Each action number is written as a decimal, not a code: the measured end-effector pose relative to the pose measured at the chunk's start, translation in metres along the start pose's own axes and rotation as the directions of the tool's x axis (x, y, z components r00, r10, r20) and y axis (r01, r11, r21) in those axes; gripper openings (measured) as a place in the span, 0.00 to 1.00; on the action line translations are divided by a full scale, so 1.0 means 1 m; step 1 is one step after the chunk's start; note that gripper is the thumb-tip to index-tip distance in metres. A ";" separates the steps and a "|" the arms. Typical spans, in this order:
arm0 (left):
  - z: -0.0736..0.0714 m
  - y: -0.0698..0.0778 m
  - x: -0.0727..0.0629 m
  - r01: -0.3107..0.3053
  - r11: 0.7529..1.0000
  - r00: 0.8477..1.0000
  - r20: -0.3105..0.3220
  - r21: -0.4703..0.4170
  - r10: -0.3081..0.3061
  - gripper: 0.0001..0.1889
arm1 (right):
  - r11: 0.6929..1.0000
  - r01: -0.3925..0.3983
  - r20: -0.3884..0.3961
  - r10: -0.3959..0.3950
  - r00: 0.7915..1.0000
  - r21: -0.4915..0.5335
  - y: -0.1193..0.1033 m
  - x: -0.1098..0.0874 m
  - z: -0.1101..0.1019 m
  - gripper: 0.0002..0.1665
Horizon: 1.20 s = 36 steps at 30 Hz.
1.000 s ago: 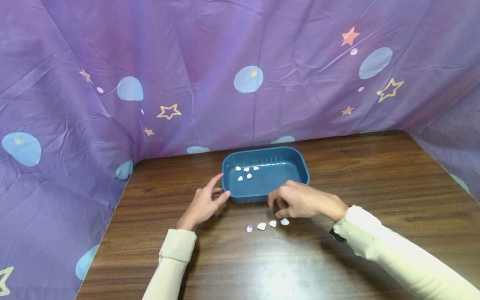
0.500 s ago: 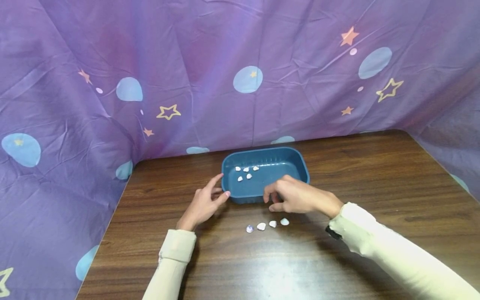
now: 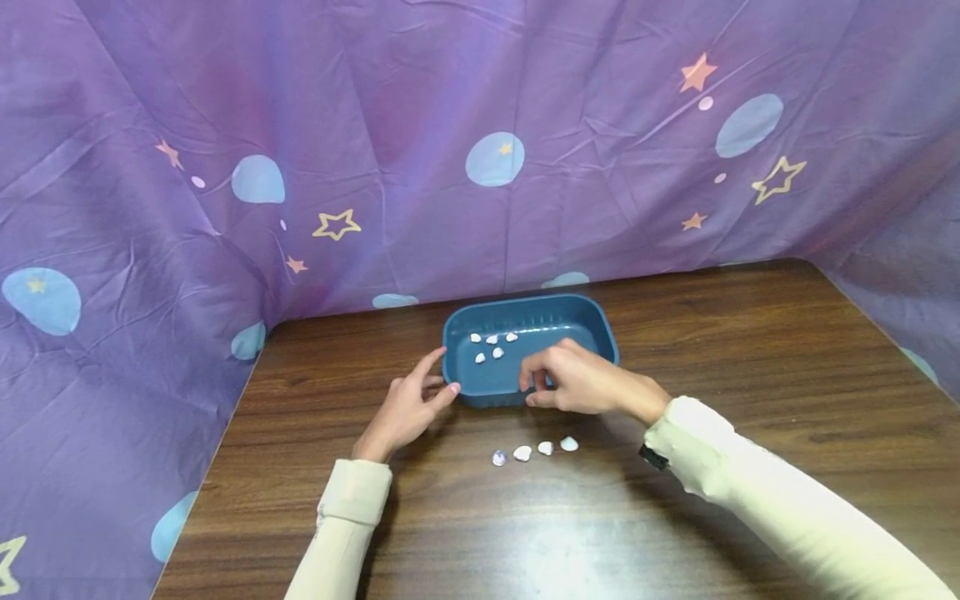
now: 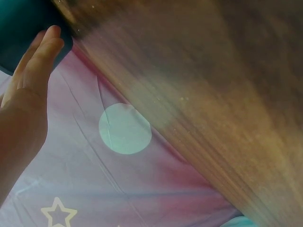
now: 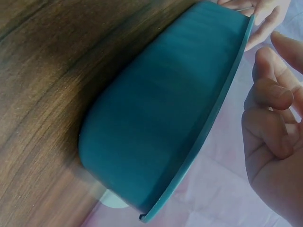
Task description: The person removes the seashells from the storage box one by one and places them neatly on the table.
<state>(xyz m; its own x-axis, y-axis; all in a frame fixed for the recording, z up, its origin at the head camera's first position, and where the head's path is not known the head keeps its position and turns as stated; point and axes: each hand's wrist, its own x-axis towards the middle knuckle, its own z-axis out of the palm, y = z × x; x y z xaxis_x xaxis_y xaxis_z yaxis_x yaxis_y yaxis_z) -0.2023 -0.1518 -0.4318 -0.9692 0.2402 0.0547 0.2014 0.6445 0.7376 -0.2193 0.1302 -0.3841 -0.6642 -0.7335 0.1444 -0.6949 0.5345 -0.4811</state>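
Observation:
A blue plastic basin (image 3: 540, 392) sits at the back of the table, with several small white shells (image 3: 492, 340) in its left half. In front of it, several more shells (image 3: 522, 453) lie in a row on the wood, one of them purplish. My left hand (image 3: 405, 412) rests against the basin's left end, its thumb and straight fingers at the rim. Over the basin's front rim hovers my right hand (image 3: 577, 379). In the right wrist view its fingers are loosely curled, thumb and index apart, and I see nothing between them.
The brown wooden table (image 3: 712, 350) extends on both sides of the basin. A purple cloth (image 3: 405, 167) printed with stars and blue spots hangs behind the table and at its sides.
My right hand has moved up and left from above the rightmost shell to the basin's front rim. The left hand, basin and visible shells stay in place.

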 end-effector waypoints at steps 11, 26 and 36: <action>0.001 0.000 0.000 0.007 1.000 1.000 0.001 -0.002 -0.007 0.37 | 1.000 -0.030 -0.022 0.030 0.999 -0.006 0.005 0.010 0.003 0.05; 0.000 0.000 0.000 0.008 1.000 1.000 0.003 -0.016 -0.008 0.36 | 0.999 -0.053 -0.059 0.053 0.997 0.005 0.013 0.023 0.007 0.06; 0.000 0.000 0.001 0.010 1.000 1.000 0.004 -0.005 -0.010 0.37 | 0.994 -0.106 -0.052 0.107 0.993 0.015 0.015 0.029 0.009 0.06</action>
<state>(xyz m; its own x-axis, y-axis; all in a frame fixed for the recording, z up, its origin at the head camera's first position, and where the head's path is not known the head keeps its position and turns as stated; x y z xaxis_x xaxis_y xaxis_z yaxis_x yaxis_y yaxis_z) -0.2026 -0.1512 -0.4319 -0.9706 0.2366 0.0448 0.1910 0.6431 0.7416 -0.2472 0.1133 -0.3947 -0.7483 -0.6491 0.1370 -0.6161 0.6033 -0.5065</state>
